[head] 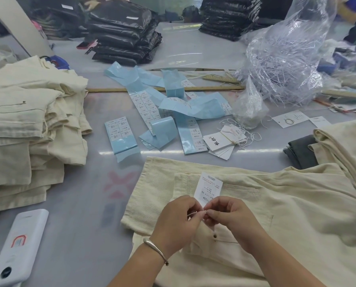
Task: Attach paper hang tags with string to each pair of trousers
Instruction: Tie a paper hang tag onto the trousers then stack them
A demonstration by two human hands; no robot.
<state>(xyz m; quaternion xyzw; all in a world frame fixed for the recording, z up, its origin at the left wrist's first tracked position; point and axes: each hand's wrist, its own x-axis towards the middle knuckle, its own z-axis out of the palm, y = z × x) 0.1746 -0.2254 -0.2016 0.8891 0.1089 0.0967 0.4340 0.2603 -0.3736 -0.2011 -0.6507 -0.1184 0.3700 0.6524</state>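
Observation:
A cream pair of trousers (276,204) lies flat in front of me at the table's near edge. Over its waistband my left hand (177,220) and my right hand (231,216) meet, both pinching a thin white string (193,214) between the fingertips. A white paper hang tag (209,186) with printed text stands just above the fingers, its lower end hidden behind them. A bundle of more hang tags with strings (224,141) lies beyond the trousers.
A stack of folded cream trousers (27,125) fills the left. Blue sticker strips (168,112) litter the middle. A clear plastic bag of white strings (280,65) stands right. Black packed bags (127,34) are piled behind. A white phone (17,247) lies near left.

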